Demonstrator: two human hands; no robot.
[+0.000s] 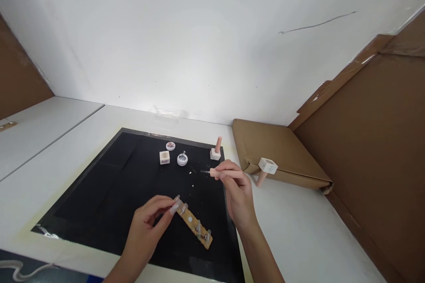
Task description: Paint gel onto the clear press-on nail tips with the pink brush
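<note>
A pink-handled brush [227, 173] is pinched in my right hand [237, 188], its thin tip pointing left over the black mat. My left hand [151, 221] pinches a small pale nail tip [174, 206] at the upper left end of a tan strip [191, 220]. Several clear pieces stand along that strip, which lies aslant on the mat. Beyond my hands are a square white bottle without a cap [164, 157], a small round pot [182, 159] with a metallic piece on it, and a round lid or dish [170, 146].
A capped bottle [215, 154] stands at the mat's upper right corner. Another bottle [268, 166] rests cap-down by a flat cardboard box [282, 148]. Small flecks lie on the black mat [113, 185]. A white wall rises behind, with cardboard at the right.
</note>
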